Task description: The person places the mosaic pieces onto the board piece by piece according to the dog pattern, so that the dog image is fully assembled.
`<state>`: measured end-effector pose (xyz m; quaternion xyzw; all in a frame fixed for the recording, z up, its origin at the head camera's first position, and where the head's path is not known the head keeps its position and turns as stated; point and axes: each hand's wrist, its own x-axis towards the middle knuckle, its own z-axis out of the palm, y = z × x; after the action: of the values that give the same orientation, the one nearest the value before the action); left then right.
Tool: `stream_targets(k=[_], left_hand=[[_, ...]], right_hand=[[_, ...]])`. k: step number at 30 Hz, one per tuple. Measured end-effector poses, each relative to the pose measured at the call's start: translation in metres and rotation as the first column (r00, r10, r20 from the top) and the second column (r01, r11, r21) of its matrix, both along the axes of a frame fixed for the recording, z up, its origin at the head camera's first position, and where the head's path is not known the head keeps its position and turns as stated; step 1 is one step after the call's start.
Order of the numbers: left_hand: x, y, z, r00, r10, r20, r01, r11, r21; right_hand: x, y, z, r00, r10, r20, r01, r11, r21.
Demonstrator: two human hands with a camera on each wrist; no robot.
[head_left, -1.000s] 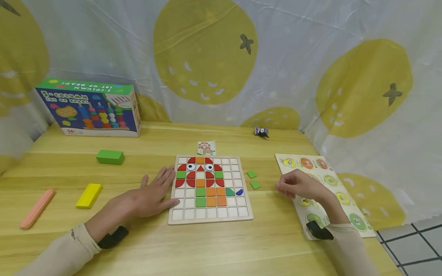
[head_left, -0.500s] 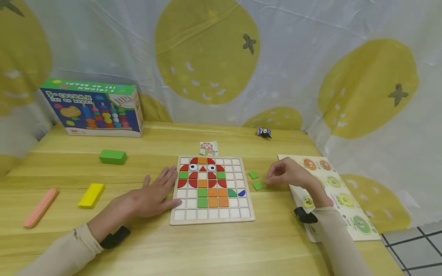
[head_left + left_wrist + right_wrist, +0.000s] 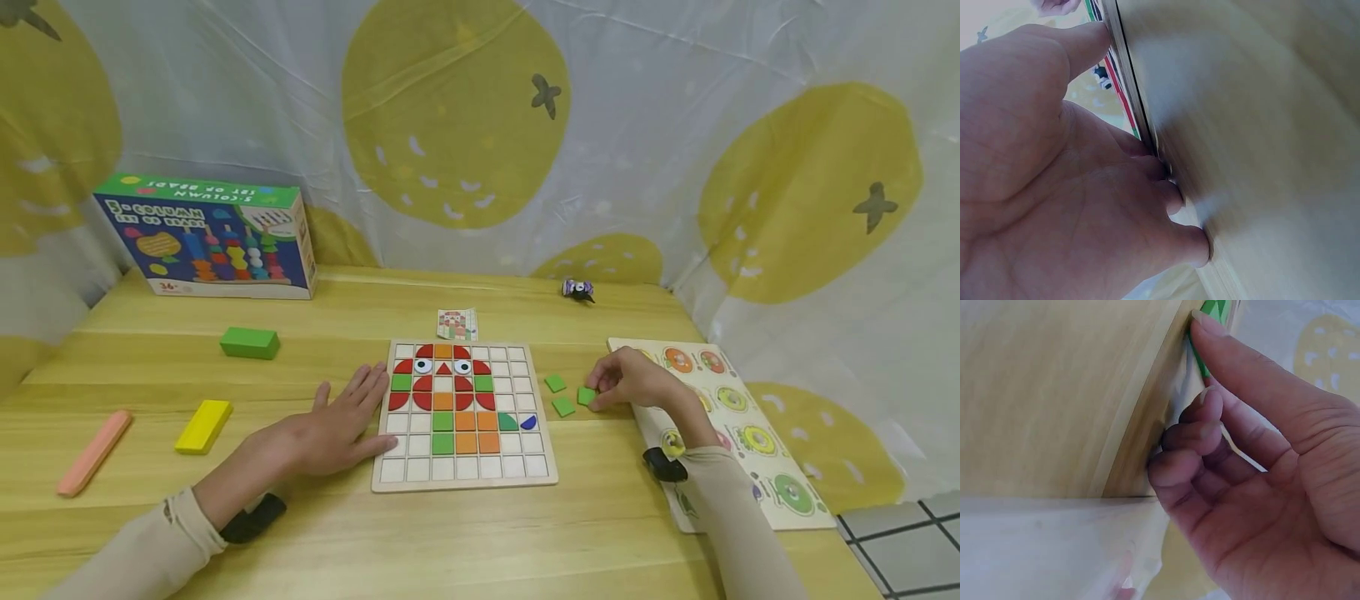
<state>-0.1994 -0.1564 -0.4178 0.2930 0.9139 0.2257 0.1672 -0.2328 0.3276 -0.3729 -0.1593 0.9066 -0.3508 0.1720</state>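
A square wooden grid board [image 3: 491, 479] lies in the middle of the head view, with red, orange and green pieces forming a picture and two eye pieces near the top. My left hand [image 3: 330, 437] rests flat with spread fingers at its left edge, the thumb over the rim; in the left wrist view the fingertips touch the table by the board. Right of the board, my right hand [image 3: 637, 383] pinches a green square tile [image 3: 587, 396] between thumb and index finger, low at the table. Two more green tiles, an upper tile [image 3: 555, 382] and a lower tile [image 3: 563, 406], lie beside it.
A small picture card [image 3: 457, 324] lies behind the grid board. A fruit puzzle board [image 3: 750, 467] sits under the right forearm. To the left are a green block [image 3: 249, 342], a yellow block [image 3: 203, 427], a peach stick [image 3: 95, 452] and a bead-set box [image 3: 210, 242].
My right hand has moved left from over the fruit board towards the loose tiles. A third green tile now shows at its fingertips. The left hand keeps its place on the board's edge.
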Motion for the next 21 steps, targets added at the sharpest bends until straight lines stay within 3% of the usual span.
stream_targets(k=[4,9,14,21], left_hand=[[-0.002,-0.001,-0.003,1.0,-0.005,-0.012,0.004,1.0,-0.006],[-0.003,-0.001,-0.001,1.0,-0.018,-0.004,0.018,1.0,-0.007],[-0.002,-0.001,0.001,1.0,-0.015,0.016,0.015,1.0,0.002],[0.0,0.0,0.001,1.0,-0.007,0.013,0.007,1.0,-0.003]], right_hand=[[0.004,0.001,0.003,0.999,0.005,-0.044,-0.004,1.0,0.003],[0.007,-0.006,0.008,0.997,0.033,-0.068,-0.038,0.996,-0.081],[0.009,-0.041,0.008,0.993,0.116,-0.028,-0.119,0.979,-0.166],[0.021,-0.089,0.0,0.971,0.233,-0.047,-0.238,0.956,-0.171]])
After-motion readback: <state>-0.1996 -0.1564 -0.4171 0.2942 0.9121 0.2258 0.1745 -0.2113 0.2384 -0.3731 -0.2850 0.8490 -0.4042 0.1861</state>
